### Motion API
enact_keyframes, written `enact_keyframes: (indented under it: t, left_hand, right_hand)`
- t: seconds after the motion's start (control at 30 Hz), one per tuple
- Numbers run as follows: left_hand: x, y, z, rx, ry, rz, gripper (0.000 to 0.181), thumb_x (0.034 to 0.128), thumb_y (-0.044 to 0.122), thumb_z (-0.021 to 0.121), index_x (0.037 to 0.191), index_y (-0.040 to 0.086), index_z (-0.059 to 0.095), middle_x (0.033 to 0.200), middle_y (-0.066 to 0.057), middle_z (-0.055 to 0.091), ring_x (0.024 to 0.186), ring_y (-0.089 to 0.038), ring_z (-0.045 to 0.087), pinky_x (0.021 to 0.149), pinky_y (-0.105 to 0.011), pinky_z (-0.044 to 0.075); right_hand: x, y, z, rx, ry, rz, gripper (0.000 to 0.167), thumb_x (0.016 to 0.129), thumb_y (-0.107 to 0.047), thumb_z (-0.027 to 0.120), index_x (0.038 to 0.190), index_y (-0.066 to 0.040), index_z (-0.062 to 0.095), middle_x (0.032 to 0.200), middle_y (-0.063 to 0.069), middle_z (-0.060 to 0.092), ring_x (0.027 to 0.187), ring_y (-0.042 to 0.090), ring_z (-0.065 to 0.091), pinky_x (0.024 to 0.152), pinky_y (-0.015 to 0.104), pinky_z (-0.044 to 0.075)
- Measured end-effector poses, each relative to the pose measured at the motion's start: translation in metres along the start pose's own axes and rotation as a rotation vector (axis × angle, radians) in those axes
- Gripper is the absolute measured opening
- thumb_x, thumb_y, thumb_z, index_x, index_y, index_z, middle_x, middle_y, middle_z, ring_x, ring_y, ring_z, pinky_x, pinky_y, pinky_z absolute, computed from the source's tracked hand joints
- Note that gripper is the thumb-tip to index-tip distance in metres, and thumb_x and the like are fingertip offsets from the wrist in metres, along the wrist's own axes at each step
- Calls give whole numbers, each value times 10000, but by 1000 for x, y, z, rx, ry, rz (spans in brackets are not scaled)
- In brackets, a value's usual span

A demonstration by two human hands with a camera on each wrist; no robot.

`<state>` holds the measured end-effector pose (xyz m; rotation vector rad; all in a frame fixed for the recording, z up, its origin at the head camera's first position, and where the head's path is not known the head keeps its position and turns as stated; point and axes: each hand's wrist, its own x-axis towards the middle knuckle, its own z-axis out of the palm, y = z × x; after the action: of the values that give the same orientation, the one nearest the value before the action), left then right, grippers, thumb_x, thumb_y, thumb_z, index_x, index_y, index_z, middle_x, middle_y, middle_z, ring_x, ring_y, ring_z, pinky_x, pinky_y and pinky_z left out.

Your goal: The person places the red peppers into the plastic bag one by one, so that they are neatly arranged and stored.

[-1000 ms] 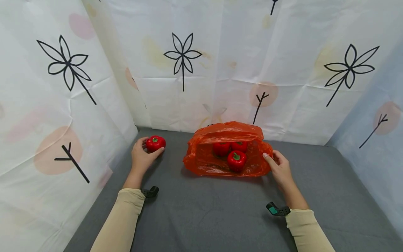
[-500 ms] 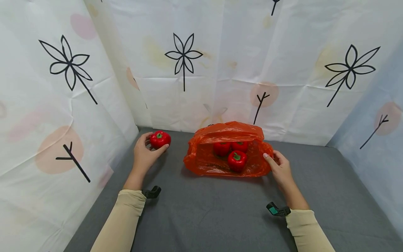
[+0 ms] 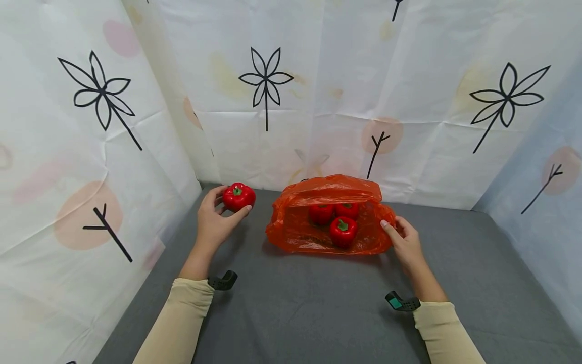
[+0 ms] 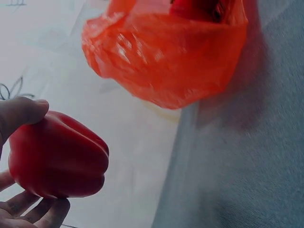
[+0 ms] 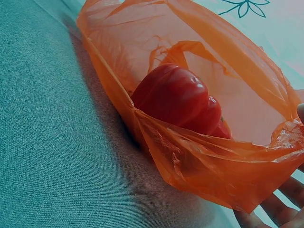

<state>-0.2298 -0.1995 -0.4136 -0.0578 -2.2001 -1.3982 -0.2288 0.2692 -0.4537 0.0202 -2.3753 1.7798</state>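
Observation:
Between its thumb and fingers my left hand (image 3: 214,222) grips a red bell pepper (image 3: 239,197), held up off the table left of the bag. The left wrist view shows this bell pepper (image 4: 59,156) from the side, thumb on top and fingertips below. An orange plastic bag (image 3: 291,237) lies with its mouth facing me. Inside it sit three more red bell peppers, the front one (image 3: 343,232) with its green stem up. My right hand (image 3: 406,242) pinches the bag's right edge. In the right wrist view the bag (image 5: 204,175) partly hides the peppers.
A grey cloth-covered table (image 3: 300,313) lies under everything. White curtains (image 3: 318,91) with drawn flowers stand along the back and both sides. Each wrist wears a black band, the left one (image 3: 223,280) turned inward.
My left hand has raised the bell pepper and brought it a little to the right, toward the bag. My right hand and the bag have stayed put.

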Motion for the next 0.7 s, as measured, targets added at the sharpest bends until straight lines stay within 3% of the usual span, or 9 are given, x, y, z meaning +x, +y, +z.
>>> enact_keyframes:
  t: [0.33,0.7]
  left_hand:
    - [-8,31,0,-14,-11,75,764,830,263,925,1477,101,553,1465,-103,598,1289,-296,605,1024,-547,595]
    - [-20,51,8,-46,-41,129,749,821,241,930,1464,102,572,1444,-71,620,1275,-245,628,1013,-498,610]
  right_hand:
    - [-1,-1,0,-1,-6,-7,466,1081,-375,619,1368,-10,582,1062,-234,640,945,16,619,816,123,571]
    - [-1,-3,-1,15,-5,-2,442,1080,-367,621,1361,-27,591,1060,-229,644,936,15,624,806,128,574]
